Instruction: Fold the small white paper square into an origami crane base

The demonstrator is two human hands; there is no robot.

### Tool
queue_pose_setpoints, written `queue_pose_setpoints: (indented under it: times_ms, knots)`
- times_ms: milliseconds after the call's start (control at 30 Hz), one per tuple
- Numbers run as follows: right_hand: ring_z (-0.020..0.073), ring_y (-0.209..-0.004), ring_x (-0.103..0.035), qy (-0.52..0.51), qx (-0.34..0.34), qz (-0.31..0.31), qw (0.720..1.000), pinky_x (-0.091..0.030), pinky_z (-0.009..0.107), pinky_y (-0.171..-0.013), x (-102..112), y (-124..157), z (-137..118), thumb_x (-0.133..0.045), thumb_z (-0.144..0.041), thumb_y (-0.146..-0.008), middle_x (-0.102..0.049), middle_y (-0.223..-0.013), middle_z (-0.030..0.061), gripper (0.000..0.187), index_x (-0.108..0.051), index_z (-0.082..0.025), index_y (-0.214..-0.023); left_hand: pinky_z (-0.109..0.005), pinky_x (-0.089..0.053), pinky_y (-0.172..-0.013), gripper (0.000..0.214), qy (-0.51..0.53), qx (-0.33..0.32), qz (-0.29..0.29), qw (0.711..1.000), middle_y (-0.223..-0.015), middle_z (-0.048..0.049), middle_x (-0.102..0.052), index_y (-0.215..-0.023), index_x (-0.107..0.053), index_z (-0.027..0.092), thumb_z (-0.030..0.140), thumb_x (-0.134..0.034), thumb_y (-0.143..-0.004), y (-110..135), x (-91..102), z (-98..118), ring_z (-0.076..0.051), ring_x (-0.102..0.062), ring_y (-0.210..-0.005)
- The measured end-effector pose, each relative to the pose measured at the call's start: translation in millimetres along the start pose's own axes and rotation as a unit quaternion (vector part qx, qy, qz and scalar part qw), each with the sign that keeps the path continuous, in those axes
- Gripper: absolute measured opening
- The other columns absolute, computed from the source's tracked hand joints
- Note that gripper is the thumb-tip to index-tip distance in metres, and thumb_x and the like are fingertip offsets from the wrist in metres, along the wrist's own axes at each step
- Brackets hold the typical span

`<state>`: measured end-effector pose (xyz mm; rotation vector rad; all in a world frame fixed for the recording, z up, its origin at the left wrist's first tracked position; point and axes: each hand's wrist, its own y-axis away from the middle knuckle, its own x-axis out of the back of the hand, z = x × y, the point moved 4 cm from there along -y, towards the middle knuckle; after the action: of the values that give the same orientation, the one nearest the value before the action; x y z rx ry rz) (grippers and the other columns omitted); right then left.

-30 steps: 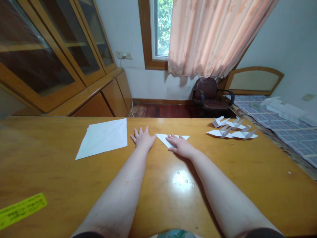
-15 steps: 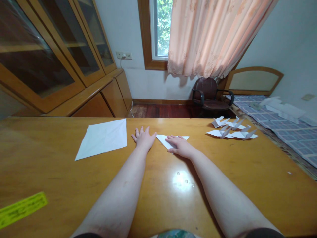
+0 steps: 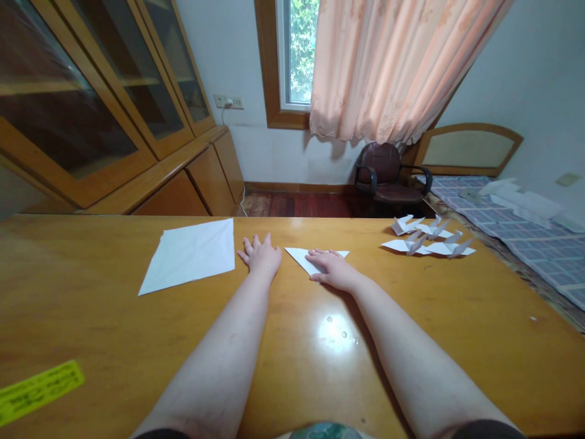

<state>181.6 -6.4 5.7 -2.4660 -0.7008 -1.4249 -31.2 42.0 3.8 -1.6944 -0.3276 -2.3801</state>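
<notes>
A white sheet folded into a triangle (image 3: 298, 256) lies on the wooden table (image 3: 192, 341), its long edge on the far side. My right hand (image 3: 334, 268) rests flat on it with fingers stretched out, covering its middle and right part. Just left of the triangle's left corner, my left hand (image 3: 262, 256) is spread on the tabletop, apart from the folded paper and holding nothing. Further left lie flat white paper sheets (image 3: 194, 253), with a faint diagonal crease on top.
Several folded paper cranes (image 3: 450, 247) stand at the table's far right. A yellow label (image 3: 41, 390) is at the near left. Beyond the table are a glass-door cabinet (image 3: 150, 140), an armchair (image 3: 386, 174) and a bed (image 3: 507, 213).
My left hand has slid a little to the left, away from the triangle's left corner. My right hand stays in place on the folded paper.
</notes>
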Motion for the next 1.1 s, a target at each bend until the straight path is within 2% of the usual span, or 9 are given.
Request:
queue_pose_setpoints:
  times_ms: [167, 333, 533, 633, 733, 833, 900, 967, 1100]
  knots:
    - [0.0270, -0.142, -0.033, -0.002, -0.002, 0.002, 1.000, -0.019, 0.053, -0.116, 0.4, -0.1, -1.1, -0.067, -0.043, -0.082, -0.041, -0.151, 0.0063, 0.063, -0.047, -0.033, -0.141, -0.067, -0.009, -0.114, 0.041, 0.043, -0.093, -0.021, 0.994, -0.150, 0.0017, -0.044, -0.121, -0.065, 0.039, 0.044, -0.039, -0.090, 6.2, 0.3, 13.7, -0.035, -0.016, -0.147]
    - [0.0272, -0.142, -0.032, 0.002, -0.001, 0.014, 1.000, -0.018, 0.053, -0.116, -1.2, -2.0, 1.3, -0.067, -0.042, -0.082, -0.040, -0.151, 0.0082, 0.063, -0.047, -0.030, -0.141, -0.064, -0.010, -0.116, 0.031, 0.063, -0.178, -0.019, 0.982, -0.141, 0.0017, -0.054, -0.107, -0.071, 0.035, 0.047, -0.056, -0.082, 12.6, -2.1, 23.8, -0.034, -0.023, -0.144]
    - [0.0321, -0.142, -0.032, 0.020, -0.033, 0.062, 0.997, -0.016, 0.058, -0.115, 2.2, -2.7, 8.7, -0.073, -0.049, -0.074, -0.044, -0.149, 0.0120, 0.072, -0.051, -0.025, -0.138, -0.051, -0.023, -0.116, 0.022, 0.090, -0.222, 0.003, 0.971, -0.125, -0.0013, -0.065, -0.099, -0.070, 0.028, 0.035, -0.061, -0.080, 13.8, 0.5, 26.4, -0.029, -0.040, -0.135]
    - [0.0340, -0.139, -0.034, 0.043, -0.060, 0.106, 0.992, -0.017, 0.057, -0.115, 6.4, -1.6, 12.5, -0.076, -0.050, -0.071, -0.047, -0.146, 0.0130, 0.073, -0.054, -0.022, -0.135, -0.042, -0.036, -0.108, 0.016, 0.110, -0.232, 0.007, 0.966, -0.107, -0.0034, -0.071, -0.089, -0.069, 0.024, 0.032, -0.057, -0.083, 14.2, 4.3, 27.1, -0.025, -0.056, -0.117]
    - [0.0317, -0.134, -0.040, 0.054, -0.078, 0.153, 0.984, -0.024, 0.050, -0.113, 10.6, 0.2, 14.8, -0.076, -0.046, -0.072, -0.049, -0.144, 0.0122, 0.067, -0.057, -0.020, -0.131, -0.035, -0.046, -0.093, 0.016, 0.146, -0.220, -0.001, 0.965, -0.096, -0.0043, -0.071, -0.089, -0.068, 0.023, 0.031, -0.054, -0.085, 14.2, 8.4, 25.9, -0.022, -0.063, -0.097]
    - [0.0286, -0.125, -0.048, 0.053, -0.081, 0.170, 0.981, -0.032, 0.045, -0.108, 12.7, 2.0, 14.7, -0.071, -0.041, -0.078, -0.055, -0.138, 0.0096, 0.055, -0.059, -0.022, -0.128, -0.033, -0.048, -0.087, 0.016, 0.206, -0.202, 0.004, 0.957, -0.095, -0.0047, -0.071, -0.091, -0.067, 0.022, 0.031, -0.054, -0.086, 13.9, 11.6, 24.9, -0.021, -0.063, -0.092]
    - [0.0277, -0.122, -0.050, 0.051, -0.077, 0.165, 0.982, -0.033, 0.044, -0.106, 13.0, 2.8, 13.3, -0.069, -0.042, -0.080, -0.058, -0.134, 0.0094, 0.052, -0.059, -0.022, -0.128, -0.034, -0.048, -0.087, 0.016, 0.277, -0.201, 0.015, 0.940, -0.096, -0.0052, -0.071, -0.092, -0.066, 0.021, 0.030, -0.056, -0.084, 14.3, 12.5, 25.6, -0.022, -0.064, -0.093]
    - [0.0278, -0.123, -0.050, 0.048, -0.072, 0.159, 0.984, -0.033, 0.044, -0.106, 13.5, 3.4, 10.8, -0.069, -0.046, -0.079, -0.058, -0.134, 0.0106, 0.058, -0.058, -0.021, -0.129, -0.035, -0.048, -0.088, 0.022, 0.378, -0.210, 0.003, 0.902, -0.098, -0.0060, -0.071, -0.100, -0.063, 0.019, 0.031, -0.057, -0.083, 15.8, 10.3, 27.9, -0.022, -0.064, -0.094]
    - [0.0276, -0.118, -0.053, 0.043, -0.072, 0.160, 0.984, -0.036, 0.041, -0.102, 16.4, 4.5, 5.1, -0.071, -0.048, -0.076, -0.061, -0.130, 0.0117, 0.062, -0.056, -0.021, -0.130, -0.039, -0.047, -0.094, 0.054, 0.550, -0.262, -0.170, 0.775, -0.108, -0.0098, -0.070, -0.134, -0.044, 0.017, 0.038, -0.055, -0.086, 26.1, -3.2, 40.1, -0.022, -0.065, -0.101]
